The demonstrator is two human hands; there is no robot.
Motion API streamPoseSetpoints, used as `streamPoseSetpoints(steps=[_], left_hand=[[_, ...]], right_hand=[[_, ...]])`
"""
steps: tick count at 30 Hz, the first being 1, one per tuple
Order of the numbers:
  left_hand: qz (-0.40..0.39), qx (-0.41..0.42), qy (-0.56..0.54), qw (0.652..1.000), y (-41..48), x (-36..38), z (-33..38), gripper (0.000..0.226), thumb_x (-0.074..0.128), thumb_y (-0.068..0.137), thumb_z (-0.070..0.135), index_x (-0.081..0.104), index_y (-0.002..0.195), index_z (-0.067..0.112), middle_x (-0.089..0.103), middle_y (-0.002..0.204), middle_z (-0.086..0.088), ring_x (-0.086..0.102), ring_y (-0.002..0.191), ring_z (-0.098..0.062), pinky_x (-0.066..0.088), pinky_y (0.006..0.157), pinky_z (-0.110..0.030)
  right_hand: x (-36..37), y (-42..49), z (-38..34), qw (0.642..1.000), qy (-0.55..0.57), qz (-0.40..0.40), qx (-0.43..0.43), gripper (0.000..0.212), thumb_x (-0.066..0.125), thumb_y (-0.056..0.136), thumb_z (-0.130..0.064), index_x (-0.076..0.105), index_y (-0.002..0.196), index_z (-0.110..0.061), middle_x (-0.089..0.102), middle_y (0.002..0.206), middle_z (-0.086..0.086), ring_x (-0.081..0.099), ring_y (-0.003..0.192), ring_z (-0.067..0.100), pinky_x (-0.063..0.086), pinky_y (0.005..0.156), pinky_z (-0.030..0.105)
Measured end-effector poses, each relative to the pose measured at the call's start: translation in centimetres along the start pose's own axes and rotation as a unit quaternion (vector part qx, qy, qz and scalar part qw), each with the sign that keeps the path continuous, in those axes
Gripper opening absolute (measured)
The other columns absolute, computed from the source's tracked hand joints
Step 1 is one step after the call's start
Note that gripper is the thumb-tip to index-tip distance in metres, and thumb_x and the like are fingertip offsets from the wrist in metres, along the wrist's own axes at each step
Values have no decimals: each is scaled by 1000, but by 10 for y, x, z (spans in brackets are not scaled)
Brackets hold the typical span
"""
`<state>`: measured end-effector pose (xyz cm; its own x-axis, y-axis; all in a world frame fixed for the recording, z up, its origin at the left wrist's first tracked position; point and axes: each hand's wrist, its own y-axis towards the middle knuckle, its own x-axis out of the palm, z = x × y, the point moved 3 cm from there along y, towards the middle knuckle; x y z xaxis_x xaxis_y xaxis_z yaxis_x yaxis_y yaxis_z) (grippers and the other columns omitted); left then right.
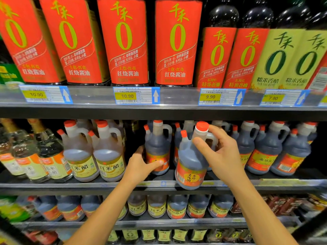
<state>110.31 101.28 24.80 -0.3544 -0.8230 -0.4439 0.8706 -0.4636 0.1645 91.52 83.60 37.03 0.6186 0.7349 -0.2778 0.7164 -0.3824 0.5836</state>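
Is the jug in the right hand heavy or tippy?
Probably heavy: the jug looks nearly full. The right hand grips its handle, so slipping seems unlikely. Its base is at the shelf lip, so it might tip forward.

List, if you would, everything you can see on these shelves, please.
large soy bottles: four, red labels, top shelf left.
small soy bottles: two, red labels, top shelf middle.
vinegar bottles: two, yellow-green labels, top shelf right.
price tags: four, white and yellow, top shelf edge.
glass bottles: about three, clear, middle shelf left.
pale jugs: two in front, yellow labels, middle shelf.
dark jugs: several, orange labels, middle shelf right.
lower jugs: a row, dark, shelf below.
held jug: one, dark, red cap, tilted at middle shelf's edge.
shelf jug: one, dark, middle shelf.
left hand: grips the shelf jug.
right hand: holds the held jug by its neck.
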Motion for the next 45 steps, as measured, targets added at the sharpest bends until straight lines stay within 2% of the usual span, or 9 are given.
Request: streamPoseSetpoints(steps=[6,11,15,19,22,26,29,34,45], left_hand=[[-5,9,-9,1000,0,0,5,62,87,73,34,54,124,24,71,107,3,70,90,-17,60,74,-38],[-12,1,-15,1000,3,0,8,68,86,75,31,52,132,19,69,113,-1,67,86,-20,55,71,-32],[-10,4,-12,1000,3,0,6,69,86,75,33,51,133,21,69,113,1,68,95,-20,59,77,-41],[-7,14,7,1000,1,0,6,67,84,76,38,51,133,23,69,114,3,67,98,-16,59,80,-41],[-5,25,39,999,-3,-2,7,66,81,79,40,50,134,23,67,113,7,64,101,-11,54,83,-32],[4,42,137,990,-15,-7,2,58,73,85,44,53,130,14,63,106,3,58,93,-12,44,70,-18],[6,61,193,979,-26,-14,1,60,66,90,46,52,137,11,62,122,-3,60,111,-20,48,84,-25],[-31,133,248,959,-46,-24,9,38,61,94,38,61,128,22,65,120,4,61,113,-16,52,93,-36],[-73,233,312,918,-75,-15,24,37,52,96,35,56,131,22,59,122,1,58,108,-22,48,88,-38]], right_hand=[[13,-5,9,999,-5,32,-20,30,74,90,-20,55,110,-33,62,101,-15,61,95,6,45,78,11],[21,-21,34,997,61,23,44,69,86,72,-33,46,129,-31,57,123,-14,58,116,8,53,88,21],[28,-31,50,994,78,3,80,93,94,63,-35,38,137,-40,56,129,-22,60,118,0,56,86,18],[32,-38,60,992,73,7,103,94,93,65,-33,35,138,-44,59,121,-28,64,110,-1,55,80,13],[33,-39,63,990,72,21,122,95,93,61,-36,36,137,-43,61,119,-27,67,108,2,58,78,20],[31,-43,61,991,50,25,122,79,93,63,-40,48,128,-48,64,118,-25,67,104,0,57,74,15],[31,-44,59,991,50,29,123,79,92,65,-41,50,131,-45,64,123,-21,66,108,2,56,78,14],[31,-46,56,984,44,57,160,78,95,60,-41,51,124,-45,65,117,-24,66,104,-2,57,76,22],[9,-73,35,979,22,121,165,80,93,53,-48,56,124,-41,67,119,-21,67,105,-1,57,74,14]])
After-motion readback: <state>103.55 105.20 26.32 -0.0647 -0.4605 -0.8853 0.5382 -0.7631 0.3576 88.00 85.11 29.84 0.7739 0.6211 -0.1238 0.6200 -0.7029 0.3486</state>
